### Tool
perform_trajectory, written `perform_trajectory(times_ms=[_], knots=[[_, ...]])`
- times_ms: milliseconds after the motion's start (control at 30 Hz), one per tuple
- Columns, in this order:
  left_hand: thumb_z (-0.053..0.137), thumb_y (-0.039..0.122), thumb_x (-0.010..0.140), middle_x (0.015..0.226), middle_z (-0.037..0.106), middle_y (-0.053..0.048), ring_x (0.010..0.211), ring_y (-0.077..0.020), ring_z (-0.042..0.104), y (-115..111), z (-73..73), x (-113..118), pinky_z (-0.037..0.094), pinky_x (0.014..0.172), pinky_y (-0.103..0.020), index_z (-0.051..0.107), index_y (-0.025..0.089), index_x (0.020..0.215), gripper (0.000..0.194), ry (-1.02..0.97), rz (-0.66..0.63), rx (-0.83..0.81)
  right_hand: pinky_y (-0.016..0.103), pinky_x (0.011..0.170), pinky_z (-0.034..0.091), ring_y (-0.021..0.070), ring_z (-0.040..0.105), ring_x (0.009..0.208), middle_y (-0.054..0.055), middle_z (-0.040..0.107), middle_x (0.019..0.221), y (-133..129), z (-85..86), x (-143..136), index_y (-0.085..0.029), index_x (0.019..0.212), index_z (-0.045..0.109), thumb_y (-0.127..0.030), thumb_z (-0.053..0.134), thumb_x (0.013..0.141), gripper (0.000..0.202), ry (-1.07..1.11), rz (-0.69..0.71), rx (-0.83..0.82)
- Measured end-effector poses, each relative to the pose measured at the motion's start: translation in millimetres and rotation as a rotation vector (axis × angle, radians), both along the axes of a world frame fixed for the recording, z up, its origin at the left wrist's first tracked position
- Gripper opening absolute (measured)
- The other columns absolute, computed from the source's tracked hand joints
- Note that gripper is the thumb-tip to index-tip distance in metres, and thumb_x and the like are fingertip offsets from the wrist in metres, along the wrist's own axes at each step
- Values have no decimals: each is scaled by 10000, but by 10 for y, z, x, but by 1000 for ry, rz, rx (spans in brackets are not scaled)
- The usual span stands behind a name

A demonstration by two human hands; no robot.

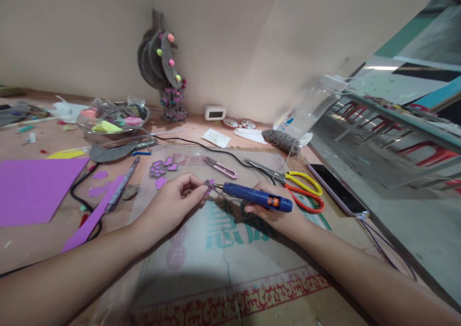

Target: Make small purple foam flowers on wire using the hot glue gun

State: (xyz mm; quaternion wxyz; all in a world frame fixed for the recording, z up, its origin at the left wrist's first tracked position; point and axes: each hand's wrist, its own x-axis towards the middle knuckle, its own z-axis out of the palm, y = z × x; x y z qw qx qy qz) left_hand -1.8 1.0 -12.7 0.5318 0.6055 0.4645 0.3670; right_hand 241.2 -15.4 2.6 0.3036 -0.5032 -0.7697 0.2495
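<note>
right, the left hand [185, 194] has its fingertips pinched closed on a small purple flower piece [210, 185], held over the printed sheet [216, 268], while the right hand [270, 210] is curled around a blue glue gun [257, 196], its nozzle at the piece. just beyond the two hands lie a pink thread snipper [221, 167] and, to the right of it, scissors [302, 187] with yellow and orange handles; more purple flower pieces [160, 170] lie near the left hand, on its far side.
</note>
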Motion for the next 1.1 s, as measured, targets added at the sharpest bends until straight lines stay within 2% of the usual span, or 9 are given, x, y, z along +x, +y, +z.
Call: perform_trajectory(times_ms=[100, 267, 400, 533, 700, 767, 900, 1000, 1100], knots=[[544, 345, 821, 652, 583, 13, 609, -119, 528, 4, -7, -2, 398, 591, -226, 555, 173, 773, 179, -29, 5, -7, 221, 472, 394, 111, 498, 499, -13, 559, 569, 2, 8, 8, -173, 684, 551, -427, 693, 697, 291, 35, 20, -7], [559, 349, 805, 642, 589, 13, 611, -127, 554, 14, 19, 3, 410, 593, -229, 551, 171, 768, 182, -48, 20, -28, 291, 633, 476, 171, 585, 679, 33, 610, 717, -18, 97, 3, -188, 759, 570, -413, 597, 786, 228, 184, 30, -59], [556, 324, 810, 638, 585, 21, 602, -113, 550, 9, 53, 15, 410, 592, -218, 544, 166, 762, 166, -64, 10, -23, 301, 637, 468, 163, 565, 679, 64, 637, 834, -102, 277, -13, -180, 838, 602, -410, 505, 847, 250, 283, 2, -70], [551, 336, 810, 630, 592, 22, 599, -112, 552, -5, 47, 15, 410, 584, -215, 556, 163, 748, 183, -53, -7, 15, 290, 649, 466, 162, 574, 708, 58, 644, 821, -60, 496, -3, -180, 896, 628, -394, 493, 857, 255, 286, -102, -24], [567, 361, 788, 626, 598, 20, 609, -137, 564, -23, 48, 22, 415, 596, -239, 554, 172, 756, 193, -12, 9, 17, 314, 720, 485, 190, 609, 789, 63, 670, 859, 532, 594, 109, -157, 937, 635, -420, 634, 736, 331, 116, -184, -24], [574, 366, 777, 625, 602, 17, 607, -147, 570, -28, 59, 27, 414, 591, -244, 553, 174, 752, 194, -3, 10, 14, 319, 693, 485, 188, 600, 744, 55, 661, 806, 878, 531, 151, -143, 935, 640, -449, 618, 733, 367, -54, -222, -23], [563, 366, 783, 626, 604, 15, 613, -155, 575, -27, 73, 32, 417, 605, -253, 552, 180, 750, 190, 6, -6, 27, 304, 694, 471, 177, 587, 725, 55, 655, 781, 1466, 287, 125, -118, 890, 638, -385, 629, 725, 314, -118, -269, -3], [558, 367, 790, 638, 610, 10, 623, -154, 575, -18, 61, 30, 420, 617, -255, 557, 178, 758, 192, 3, -22, 24, 297, 642, 464, 182, 580, 670, 62, 647, 704, 1693, 130, 53, -111, 805, 632, -413, 644, 709, 317, -164, -284, -19], [563, 367, 788, 635, 612, 9, 612, -147, 571, -10, 42, 31, 422, 614, -250, 560, 171, 756, 199, -37, -21, 7, 303, 653, 461, 196, 588, 686, 76, 655, 722, 1716, 92, 42, -120, 819, 626, -452, 669, 684, 361, -189, -283, -8]])
